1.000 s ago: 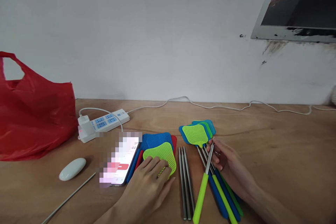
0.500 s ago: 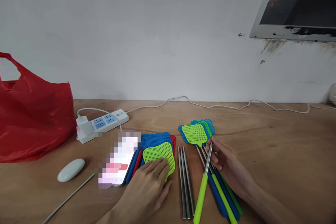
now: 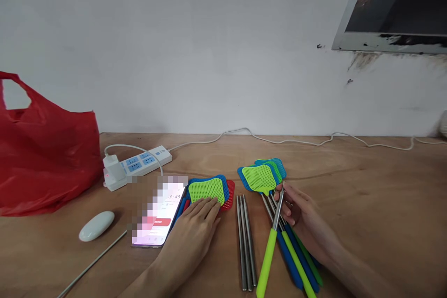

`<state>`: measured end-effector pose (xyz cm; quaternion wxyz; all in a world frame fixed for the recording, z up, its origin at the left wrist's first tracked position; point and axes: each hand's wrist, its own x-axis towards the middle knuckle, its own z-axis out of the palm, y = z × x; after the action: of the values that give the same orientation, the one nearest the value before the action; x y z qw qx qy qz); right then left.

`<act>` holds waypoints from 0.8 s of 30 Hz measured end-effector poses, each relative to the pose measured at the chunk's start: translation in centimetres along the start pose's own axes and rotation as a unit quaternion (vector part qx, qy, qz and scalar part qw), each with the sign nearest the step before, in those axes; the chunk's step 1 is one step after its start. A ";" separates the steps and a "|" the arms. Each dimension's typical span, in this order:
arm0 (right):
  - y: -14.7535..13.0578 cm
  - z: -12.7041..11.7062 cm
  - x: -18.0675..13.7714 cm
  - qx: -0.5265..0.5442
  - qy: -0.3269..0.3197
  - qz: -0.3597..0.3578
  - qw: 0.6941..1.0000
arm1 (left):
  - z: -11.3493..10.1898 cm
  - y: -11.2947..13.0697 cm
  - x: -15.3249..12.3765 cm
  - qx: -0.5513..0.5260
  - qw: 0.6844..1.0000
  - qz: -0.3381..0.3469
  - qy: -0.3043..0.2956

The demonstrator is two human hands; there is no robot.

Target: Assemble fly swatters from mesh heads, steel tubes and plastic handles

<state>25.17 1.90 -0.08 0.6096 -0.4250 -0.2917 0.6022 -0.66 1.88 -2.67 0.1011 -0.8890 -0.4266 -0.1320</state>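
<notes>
My left hand [image 3: 195, 226] lies flat, fingers stretched, on a green mesh swatter head [image 3: 206, 190] that tops a stack of blue and red heads [image 3: 227, 191]. My right hand [image 3: 301, 214] pinches a metal rod with a green grip [image 3: 271, 242], its tip near the assembled fly swatters [image 3: 260, 178] whose blue and green handles [image 3: 296, 260] run under my wrist. Three bare steel rods [image 3: 245, 242] lie side by side between my hands.
A phone [image 3: 159, 219] with a lit screen lies left of the stack. Further left are a white oval object [image 3: 96, 226], a thin rod [image 3: 91, 263], a power strip [image 3: 138, 163] and a red plastic bag [image 3: 45, 153]. A white cable [image 3: 296, 142] runs along the wall.
My left hand has pushed the green swatter head up and left, squaring it onto the blue and red stack. My right hand has stayed put with the rod.
</notes>
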 end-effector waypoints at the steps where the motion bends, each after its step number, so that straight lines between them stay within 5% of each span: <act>1: 0.1 0.0 0.0 0.001 0.002 -0.001 1.000 | 0.2 -0.1 0.0 -0.009 1.000 -0.003 0.003; 7: 0.3 0.0 -0.2 0.003 -0.019 -0.001 1.000 | -1.4 0.3 0.0 -0.145 0.988 -0.028 0.041; 13: 0.6 0.6 -1.0 0.011 -0.094 0.023 0.995 | -3.1 2.1 0.1 -0.448 0.891 -0.064 -0.043; 18: 0.6 0.9 -1.4 0.003 -0.132 0.024 0.991 | -2.3 2.8 0.2 -0.511 0.848 -0.110 -0.087; 24: 1.2 0.9 -1.3 -0.083 -0.171 0.027 0.981 | -2.1 2.8 -0.1 -0.497 0.853 -0.129 -0.092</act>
<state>23.66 0.64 -0.47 0.4969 -0.3729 -0.4288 0.6559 1.11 -0.53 -0.88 -0.4116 -0.7658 -0.4226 -0.2559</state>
